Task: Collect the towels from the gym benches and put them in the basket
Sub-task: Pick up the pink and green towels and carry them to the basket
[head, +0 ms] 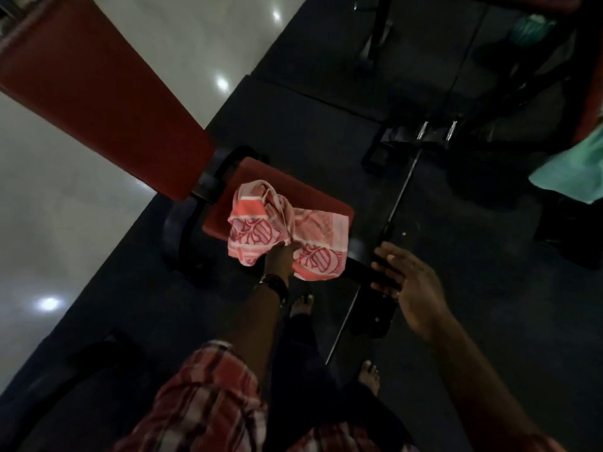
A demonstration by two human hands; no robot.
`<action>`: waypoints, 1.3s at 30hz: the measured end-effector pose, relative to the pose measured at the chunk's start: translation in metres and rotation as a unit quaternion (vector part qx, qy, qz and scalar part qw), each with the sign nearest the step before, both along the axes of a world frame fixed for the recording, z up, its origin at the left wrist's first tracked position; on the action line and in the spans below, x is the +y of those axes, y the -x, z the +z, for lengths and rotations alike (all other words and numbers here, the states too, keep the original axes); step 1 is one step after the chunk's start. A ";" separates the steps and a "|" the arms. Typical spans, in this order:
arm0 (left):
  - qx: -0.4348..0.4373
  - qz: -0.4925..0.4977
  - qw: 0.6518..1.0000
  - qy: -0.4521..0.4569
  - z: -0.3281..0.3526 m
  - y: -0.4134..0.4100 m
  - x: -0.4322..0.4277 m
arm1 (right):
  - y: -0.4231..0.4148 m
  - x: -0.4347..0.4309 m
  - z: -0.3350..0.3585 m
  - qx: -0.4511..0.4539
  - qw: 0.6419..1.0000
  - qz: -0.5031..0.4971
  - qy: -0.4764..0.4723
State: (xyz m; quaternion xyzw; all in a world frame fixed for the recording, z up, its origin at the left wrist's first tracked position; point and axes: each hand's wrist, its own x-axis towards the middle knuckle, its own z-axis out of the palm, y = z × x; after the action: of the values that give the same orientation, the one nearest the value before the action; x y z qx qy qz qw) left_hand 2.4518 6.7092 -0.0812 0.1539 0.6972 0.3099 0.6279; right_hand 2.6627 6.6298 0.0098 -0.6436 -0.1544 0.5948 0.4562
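Note:
A crumpled pink and white patterned towel point(287, 228) lies on the small red seat pad point(261, 181) of a gym bench. My left hand point(280, 257), with a dark watch on the wrist, reaches under the towel's front edge and grips a bunch of the cloth. To the right of the towel my right hand point(408, 282) hovers with its fingers relaxed and holds nothing. A green towel point(574, 171) hangs at the right edge of the view. No basket shows in this view.
The bench's long red back pad point(98, 83) slopes up to the upper left on a black frame point(182, 236). Another black machine frame point(408, 148) and a thin metal bar point(396, 203) stand on the dark rubber floor. Shiny pale tiles point(49, 207) lie to the left. My bare feet are below.

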 end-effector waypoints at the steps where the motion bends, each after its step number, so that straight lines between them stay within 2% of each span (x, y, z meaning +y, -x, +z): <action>1: -0.001 -0.002 1.000 0.009 -0.012 0.006 0.015 | 0.006 0.007 -0.007 0.000 1.000 0.000 0.012; 6: 0.087 -0.109 0.989 0.045 -0.075 0.035 0.090 | 0.032 0.056 -0.038 -0.024 0.998 0.007 0.061; 10: 0.035 -0.155 0.984 0.086 -0.114 0.047 0.128 | 0.043 0.102 -0.051 -0.035 0.997 -0.007 0.067; 13: 0.076 -0.197 0.974 0.079 -0.125 0.052 0.140 | 0.048 0.121 -0.052 -0.048 0.997 -0.001 0.059; 19: 0.072 -0.187 0.980 0.000 -0.104 0.050 0.124 | 0.050 0.124 -0.039 -0.033 0.998 -0.007 0.058; 23: 0.037 -0.134 0.990 -0.039 -0.070 0.025 0.101 | 0.043 0.117 -0.027 -0.025 0.999 -0.018 0.043; 29: -0.053 -0.186 0.977 -0.092 0.006 -0.053 0.067 | -0.005 0.079 -0.006 -0.009 0.997 -0.078 -0.002; 34: -0.183 -0.162 0.967 -0.076 0.082 -0.130 0.019 | -0.065 0.013 0.004 -0.040 0.995 -0.062 -0.068; 37: -0.290 -0.145 0.944 -0.061 0.137 -0.184 -0.025 | -0.104 -0.038 0.006 -0.075 0.991 -0.049 -0.096; 39: -0.352 -0.168 0.920 -0.028 0.174 -0.226 -0.058 | -0.126 -0.069 0.013 -0.061 0.988 -0.039 -0.138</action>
State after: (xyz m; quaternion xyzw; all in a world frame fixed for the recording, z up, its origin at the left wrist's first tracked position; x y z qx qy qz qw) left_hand 2.6781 6.6510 0.0924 0.1675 0.3861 0.2538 0.8709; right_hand 2.7891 6.5609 0.0227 -0.6153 -0.2373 0.5093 0.5528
